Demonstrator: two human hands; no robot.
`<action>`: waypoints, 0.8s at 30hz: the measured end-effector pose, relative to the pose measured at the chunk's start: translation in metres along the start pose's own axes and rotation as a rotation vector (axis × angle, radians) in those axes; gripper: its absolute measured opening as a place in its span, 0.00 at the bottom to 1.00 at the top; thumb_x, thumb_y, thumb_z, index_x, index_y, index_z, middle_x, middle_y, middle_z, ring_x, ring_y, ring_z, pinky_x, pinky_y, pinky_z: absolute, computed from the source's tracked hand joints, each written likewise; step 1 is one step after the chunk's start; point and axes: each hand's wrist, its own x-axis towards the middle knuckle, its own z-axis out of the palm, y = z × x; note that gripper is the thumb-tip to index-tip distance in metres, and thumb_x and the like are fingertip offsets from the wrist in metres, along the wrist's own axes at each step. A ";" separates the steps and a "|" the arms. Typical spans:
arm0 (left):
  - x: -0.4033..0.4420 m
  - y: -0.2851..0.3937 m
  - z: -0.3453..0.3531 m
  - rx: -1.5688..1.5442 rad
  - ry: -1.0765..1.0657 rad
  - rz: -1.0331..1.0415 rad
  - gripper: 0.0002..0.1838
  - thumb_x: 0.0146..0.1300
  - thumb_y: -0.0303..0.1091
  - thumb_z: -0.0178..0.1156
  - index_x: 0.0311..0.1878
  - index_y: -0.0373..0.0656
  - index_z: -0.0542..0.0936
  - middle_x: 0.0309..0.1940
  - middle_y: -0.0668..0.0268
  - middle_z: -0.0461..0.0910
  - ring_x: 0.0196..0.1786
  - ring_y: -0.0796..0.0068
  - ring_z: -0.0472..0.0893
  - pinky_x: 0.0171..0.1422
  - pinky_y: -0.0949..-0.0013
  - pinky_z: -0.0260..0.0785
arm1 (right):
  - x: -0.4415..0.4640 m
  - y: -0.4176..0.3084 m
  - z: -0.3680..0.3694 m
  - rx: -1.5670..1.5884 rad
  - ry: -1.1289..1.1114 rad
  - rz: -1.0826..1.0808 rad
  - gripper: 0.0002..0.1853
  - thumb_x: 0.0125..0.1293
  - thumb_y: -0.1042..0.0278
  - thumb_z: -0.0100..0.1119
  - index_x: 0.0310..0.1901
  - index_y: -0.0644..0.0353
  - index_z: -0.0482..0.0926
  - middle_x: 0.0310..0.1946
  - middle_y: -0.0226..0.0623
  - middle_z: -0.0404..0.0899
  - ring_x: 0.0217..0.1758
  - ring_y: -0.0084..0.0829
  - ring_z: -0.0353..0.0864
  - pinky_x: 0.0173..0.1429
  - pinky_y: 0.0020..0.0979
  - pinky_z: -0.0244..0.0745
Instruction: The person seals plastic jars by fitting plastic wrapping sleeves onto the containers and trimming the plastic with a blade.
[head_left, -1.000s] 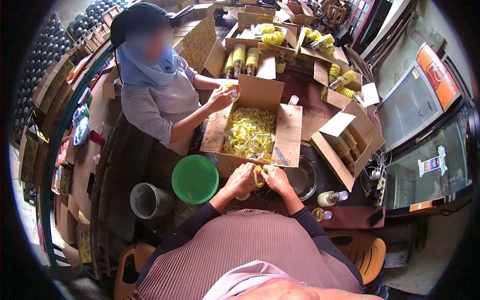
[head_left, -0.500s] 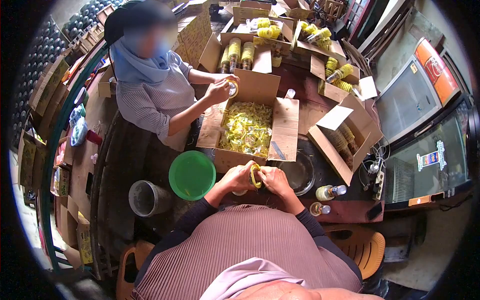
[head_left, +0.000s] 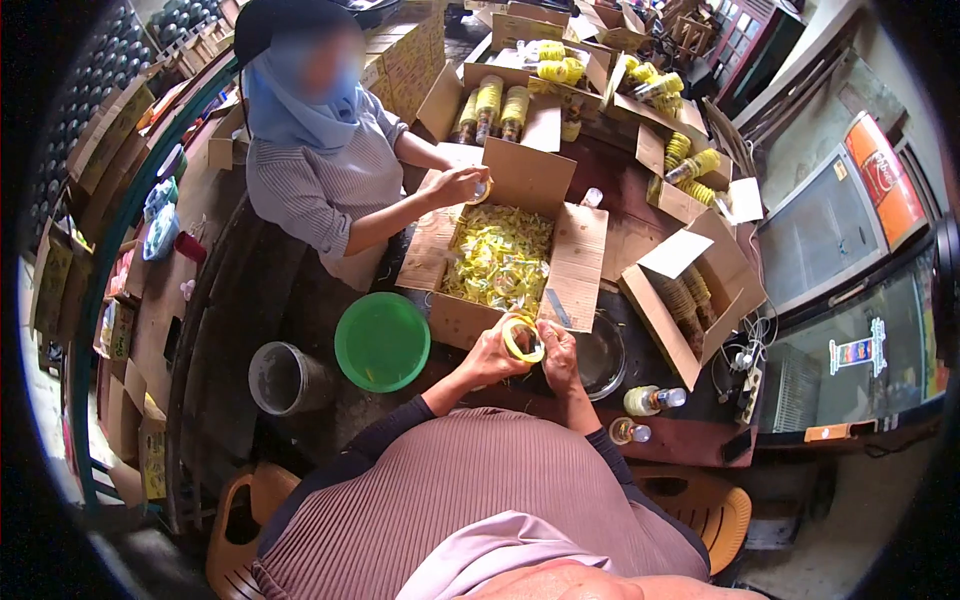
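Note:
My left hand (head_left: 486,358) is wrapped round a small, round thing with a bright yellow rim (head_left: 523,341); its exact kind I cannot make out. At the rim's right edge, my right hand (head_left: 559,354) has its fingers closed together against it. Just beyond both hands stands an open cardboard box (head_left: 470,322) holding a heap of yellow and clear scraps (head_left: 502,256). A dark round basin (head_left: 604,356) lies to the right, partly behind my right hand. Two bottles, one with a pale label (head_left: 652,400) and a smaller one (head_left: 627,432), are right of that hand.
A co-worker's hands (head_left: 462,186) hold a small round item across the box. On the left are a green basin (head_left: 382,342) and a grey bucket (head_left: 288,378). Boxes of yellow-wrapped stacks, including an open one (head_left: 655,318), line the back and right; a glass-front cooler (head_left: 815,215) stands behind.
The yellow rim has turned to face me, showing its opening. My right hand has gone from stretching across its edge to a more upright hold at its side. The view has shifted slightly.

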 end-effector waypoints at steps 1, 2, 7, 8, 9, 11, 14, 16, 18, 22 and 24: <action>0.000 0.003 0.004 0.032 0.047 -0.036 0.36 0.43 0.31 0.73 0.57 0.35 0.69 0.38 0.61 0.79 0.38 0.73 0.82 0.44 0.70 0.74 | 0.002 0.010 0.000 0.083 0.068 -0.013 0.16 0.75 0.61 0.48 0.42 0.66 0.80 0.34 0.24 0.78 0.38 0.14 0.72 0.43 0.21 0.69; 0.000 0.005 0.007 0.063 0.092 -0.073 0.37 0.44 0.32 0.73 0.58 0.35 0.68 0.36 0.61 0.80 0.37 0.72 0.83 0.44 0.69 0.74 | 0.003 0.021 -0.001 0.166 0.138 -0.025 0.16 0.75 0.62 0.48 0.42 0.66 0.80 0.33 0.24 0.78 0.38 0.14 0.72 0.43 0.21 0.69; 0.005 0.015 0.018 0.395 0.262 0.007 0.40 0.46 0.40 0.75 0.58 0.38 0.64 0.30 0.54 0.82 0.34 0.54 0.84 0.37 0.59 0.77 | 0.015 0.019 0.013 0.308 0.416 -0.018 0.13 0.74 0.63 0.46 0.42 0.64 0.77 0.33 0.27 0.75 0.32 0.18 0.71 0.38 0.24 0.69; 0.007 0.015 0.020 0.391 0.257 0.004 0.40 0.46 0.40 0.75 0.58 0.38 0.64 0.30 0.54 0.82 0.34 0.54 0.84 0.37 0.59 0.77 | 0.020 0.019 0.016 0.306 0.421 -0.013 0.13 0.74 0.63 0.46 0.42 0.64 0.77 0.33 0.27 0.75 0.32 0.18 0.71 0.38 0.24 0.69; 0.009 0.013 0.022 0.421 0.323 0.026 0.39 0.46 0.40 0.74 0.58 0.38 0.64 0.30 0.54 0.82 0.34 0.54 0.84 0.36 0.59 0.77 | 0.024 0.022 0.017 0.350 0.490 -0.001 0.13 0.74 0.63 0.47 0.41 0.64 0.77 0.32 0.26 0.74 0.32 0.18 0.71 0.36 0.23 0.68; 0.011 0.014 0.019 0.439 0.393 0.161 0.38 0.47 0.40 0.74 0.57 0.39 0.64 0.30 0.55 0.81 0.33 0.55 0.84 0.35 0.59 0.77 | 0.033 0.034 0.011 0.331 0.572 -0.008 0.12 0.74 0.62 0.48 0.39 0.61 0.77 0.28 0.23 0.71 0.29 0.16 0.68 0.33 0.22 0.66; 0.003 0.022 0.010 0.427 0.487 0.232 0.39 0.46 0.38 0.75 0.58 0.41 0.62 0.31 0.60 0.81 0.31 0.56 0.83 0.34 0.60 0.76 | 0.052 0.021 -0.006 0.350 0.873 0.150 0.16 0.74 0.56 0.49 0.28 0.55 0.70 0.22 0.22 0.65 0.24 0.16 0.62 0.29 0.21 0.59; -0.006 0.006 -0.004 0.425 0.477 0.124 0.41 0.41 0.37 0.76 0.57 0.44 0.62 0.32 0.61 0.80 0.34 0.53 0.81 0.38 0.56 0.74 | 0.070 0.040 -0.060 0.060 0.975 -0.098 0.19 0.74 0.54 0.47 0.26 0.54 0.67 0.20 0.20 0.63 0.22 0.15 0.60 0.27 0.21 0.55; -0.012 0.002 -0.017 0.399 0.466 0.046 0.42 0.40 0.36 0.77 0.57 0.44 0.63 0.33 0.62 0.80 0.36 0.54 0.82 0.39 0.56 0.74 | 0.064 0.017 -0.076 0.019 0.694 -0.128 0.19 0.75 0.55 0.46 0.26 0.54 0.67 0.19 0.19 0.62 0.22 0.15 0.59 0.26 0.23 0.54; -0.015 -0.007 -0.022 0.364 0.431 0.059 0.41 0.42 0.33 0.76 0.58 0.43 0.62 0.34 0.65 0.80 0.33 0.58 0.83 0.37 0.60 0.75 | 0.061 0.010 -0.056 -0.284 0.399 -0.024 0.13 0.73 0.61 0.51 0.36 0.60 0.79 0.24 0.23 0.72 0.24 0.15 0.65 0.28 0.22 0.61; -0.013 -0.010 -0.021 0.388 0.413 0.066 0.41 0.43 0.32 0.76 0.59 0.42 0.62 0.34 0.66 0.81 0.32 0.62 0.83 0.36 0.63 0.75 | 0.065 0.022 -0.042 -0.323 0.399 0.002 0.09 0.68 0.66 0.57 0.40 0.61 0.84 0.30 0.31 0.79 0.28 0.20 0.73 0.34 0.25 0.70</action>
